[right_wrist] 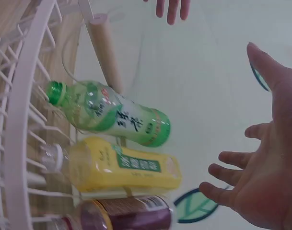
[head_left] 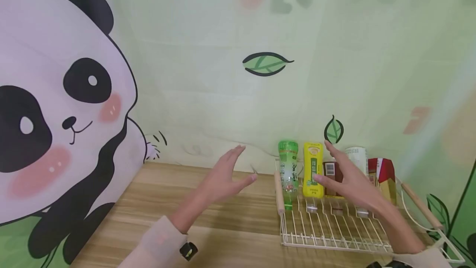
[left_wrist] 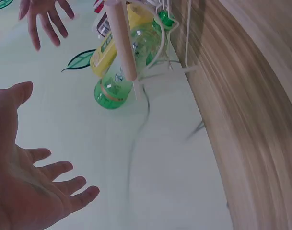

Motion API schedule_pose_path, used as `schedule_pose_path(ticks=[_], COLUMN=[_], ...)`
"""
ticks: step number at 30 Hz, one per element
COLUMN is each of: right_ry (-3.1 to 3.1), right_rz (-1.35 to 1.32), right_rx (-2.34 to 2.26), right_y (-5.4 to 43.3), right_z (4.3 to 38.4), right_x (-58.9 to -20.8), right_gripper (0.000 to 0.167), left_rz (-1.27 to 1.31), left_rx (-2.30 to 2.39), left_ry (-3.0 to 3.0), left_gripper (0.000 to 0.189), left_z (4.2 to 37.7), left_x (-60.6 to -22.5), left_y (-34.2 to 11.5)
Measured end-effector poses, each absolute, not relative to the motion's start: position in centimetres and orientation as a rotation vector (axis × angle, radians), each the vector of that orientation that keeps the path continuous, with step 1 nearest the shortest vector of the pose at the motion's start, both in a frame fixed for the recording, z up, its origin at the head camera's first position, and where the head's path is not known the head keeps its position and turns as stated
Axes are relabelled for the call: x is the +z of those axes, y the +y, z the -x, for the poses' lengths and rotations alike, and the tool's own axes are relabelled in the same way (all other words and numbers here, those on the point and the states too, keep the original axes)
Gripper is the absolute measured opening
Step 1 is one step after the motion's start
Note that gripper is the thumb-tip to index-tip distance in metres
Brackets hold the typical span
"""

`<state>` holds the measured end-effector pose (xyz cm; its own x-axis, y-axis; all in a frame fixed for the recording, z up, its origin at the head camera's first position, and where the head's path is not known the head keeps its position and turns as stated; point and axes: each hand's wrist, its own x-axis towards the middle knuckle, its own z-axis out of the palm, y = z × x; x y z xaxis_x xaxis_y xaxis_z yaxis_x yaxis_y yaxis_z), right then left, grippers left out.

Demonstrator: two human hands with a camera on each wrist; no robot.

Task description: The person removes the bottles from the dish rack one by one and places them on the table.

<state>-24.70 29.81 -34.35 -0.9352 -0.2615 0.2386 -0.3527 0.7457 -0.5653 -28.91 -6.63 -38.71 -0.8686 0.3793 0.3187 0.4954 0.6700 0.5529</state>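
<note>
The left hand [head_left: 221,179] hovers above the wood-grain tabletop [head_left: 230,218], and the right hand [head_left: 353,183] in front of the bottles; they are well apart, fingers extended, holding nothing. Below the right hand, at the right of the tabletop near the panda-print backdrop [head_left: 204,94], sits a white wire rack [head_left: 334,248]. The green plastic drink bottle [head_left: 289,173], yellow drink bottle [right_wrist: 131,165] and dark purple-brown bottle [right_wrist: 131,213] stand cap-down in it, probably so the wires can steady their necks.

Counted: two hands, one rack, two wooden handles [head_left: 279,193], one at each side, and three clearly visible bottles, plus one pale container [head_left: 358,157] and one red-and-gold pack [head_left: 387,177] to their right, both partly hidden by the right hand and arm.
</note>
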Motion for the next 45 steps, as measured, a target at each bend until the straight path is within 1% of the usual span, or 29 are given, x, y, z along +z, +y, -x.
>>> schedule_pose_path(ticks=[7,17,22,26,30,36,45], right_ry=[-2.702,-2.802,-2.86,-2.887,-2.91,-2.932,-2.946], right_rz=[-0.516,-0.487,-0.457,-0.463,-0.449,-0.405,-0.322], right_rx=[1.236,1.244,1.157,1.11,1.067,1.007,0.937], right_y=[27.6,25.1,24.6,24.1,23.7,23.2,22.7], right_z=[26.7,28.1,28.7,29.2,29.4,29.8,30.0], right_x=[-36.3,-37.5,-37.8,-38.4,-39.0,-39.6,-40.5], right_gripper=[0.093,0.101,0.105,0.105,0.105,0.102,0.098], left_rz=[0.641,0.552,0.517,0.484,0.469,0.45,0.436], left_rx=[-1.241,-1.42,-1.638,-1.831,-1.922,-1.984,-2.219], left_ry=[-2.653,-2.654,-2.655,-2.627,-2.594,-2.558,-2.444], left_gripper=[0.096,0.089,0.088,0.081,0.075,0.073,0.066], left_z=[28.6,26.7,26.0,25.5,25.4,25.8,25.7], left_x=[-40.2,-43.4,-44.2,-44.3,-44.4,-44.8,-44.8], left_y=[-4.5,0.1,1.5,2.2,2.7,2.9,3.2])
